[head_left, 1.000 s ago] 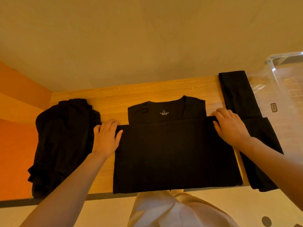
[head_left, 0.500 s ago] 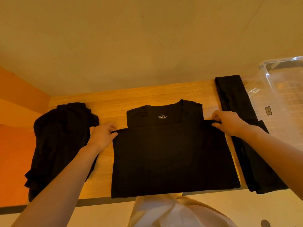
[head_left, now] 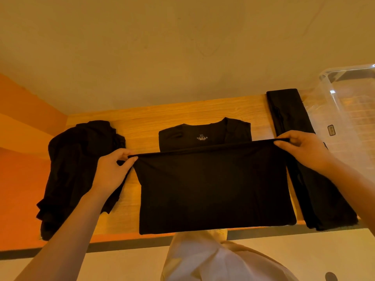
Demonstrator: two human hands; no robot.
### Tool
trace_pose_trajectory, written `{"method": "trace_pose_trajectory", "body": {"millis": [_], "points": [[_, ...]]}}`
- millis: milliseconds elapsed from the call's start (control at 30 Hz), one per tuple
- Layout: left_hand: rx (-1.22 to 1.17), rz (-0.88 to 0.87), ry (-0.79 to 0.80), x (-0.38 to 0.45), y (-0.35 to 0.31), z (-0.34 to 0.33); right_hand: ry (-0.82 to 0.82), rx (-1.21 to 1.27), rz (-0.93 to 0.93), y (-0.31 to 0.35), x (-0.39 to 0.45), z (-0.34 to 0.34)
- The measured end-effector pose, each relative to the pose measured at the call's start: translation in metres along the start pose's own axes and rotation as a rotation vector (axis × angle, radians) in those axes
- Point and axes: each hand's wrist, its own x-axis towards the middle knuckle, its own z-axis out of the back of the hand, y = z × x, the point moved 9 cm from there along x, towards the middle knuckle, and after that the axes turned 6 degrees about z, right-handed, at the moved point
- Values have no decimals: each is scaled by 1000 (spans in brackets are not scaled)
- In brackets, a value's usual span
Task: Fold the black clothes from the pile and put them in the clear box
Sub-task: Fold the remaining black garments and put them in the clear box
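Here, the left hand [head_left: 110,173] pinches the left corner of the shirt [head_left: 213,191] between thumb and fingers. The right hand [head_left: 302,151] pinches the right corner the same way, with its fingers curled over the cloth. Between the two hands the folded edge of the shirt is pulled into a tight line, lifted a little off the part below it. The near part of the shirt lies flat on the table [head_left: 182,116], and its near edge reaches the table's near edge. Past the tight line, on the far side, the neck of the shirt shows, with a small tag (it reads XL) just inside the collar.

To the left of the shirt, just beside the left hand, sits the pile [head_left: 77,169] of black clothes, all bunched up. It hangs a bit over the near left of the table. To the right of the shirt lies a long folded cloth [head_left: 316,191], black too, running from far to near; the right hand and wrist are over its middle. Right of that stands the clear box [head_left: 349,110], at the far right of the table. I cannot tell if anything is inside it.

Near the bottom, pale trousers [head_left: 205,258] of the person show below the table.
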Motion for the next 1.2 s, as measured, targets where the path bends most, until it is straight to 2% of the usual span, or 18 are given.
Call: {"method": "trace_pose_trajectory", "body": {"millis": [100, 233, 333, 433, 533, 633, 700, 800, 867, 933, 1067, 1200], "points": [[-62, -2, -9, -5, -4, 18, -59, 70, 27, 24, -10, 15], [-49, -13, -98, 17, -26, 36, -146, 16, 43, 47, 16, 34], [78, 22, -145, 54, -33, 25, -127, -155, 11, 42, 56, 28], [169, 67, -120, 87, -27, -8, -122, -321, -37, 21, 88, 9], [466, 92, -76, 97, -14, -41, -169, -617, -2, 13, 99, -11], [554, -67, -148, 80, -23, -64, -249, -715, 178, 31, 88, -42], [550, -229, -128, 58, -48, -94, -188, -725, 285, 48, 78, -83], [573, -450, 77, 31, -90, -164, -3, -742, 376, 62, 72, -160], [641, -469, 171, 30, -96, -195, 62, -775, 359, 58, 76, -189], [678, -443, 165, 45, -85, -197, 41, -809, 280, 40, 86, -177], [683, -351, 111, 88, -45, -154, -30, -846, 113, -11, 97, -108], [696, -234, 121, 109, -9, -122, -37, -821, 69, -33, 95, -81]]}}
